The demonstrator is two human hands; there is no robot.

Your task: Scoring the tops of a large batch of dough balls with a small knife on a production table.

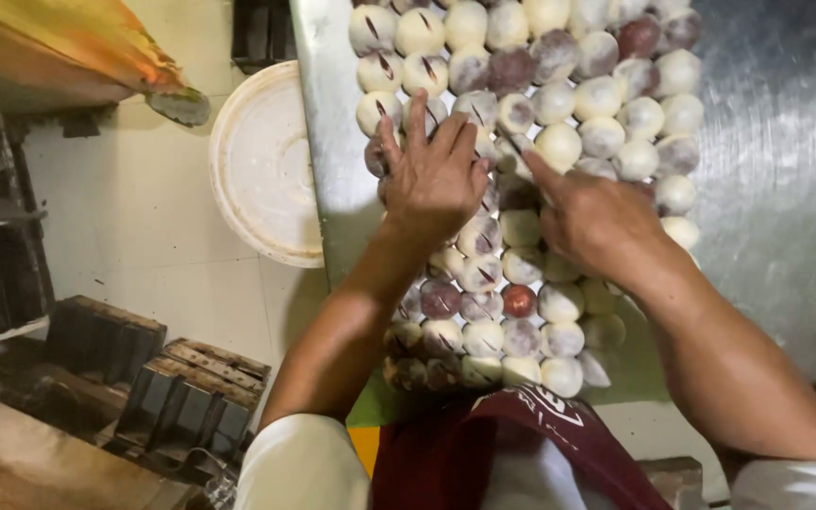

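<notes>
Your left hand (436, 175) lay flat, fingers spread, on the dough balls (521, 227) (block running away from you), right hand (592, 217) loosely curled, forefinger pointing

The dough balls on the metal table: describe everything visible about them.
The dough balls are small, round and smooth, mostly pale cream, some marbled or wholly dark purple-red, and many carry short dark slashes on top. They lie packed side by side in rows on the steel table, touching one another. The left hand lies flat, fingers spread, on several; the right hand rests on others, forefinger pointing at one.
</notes>
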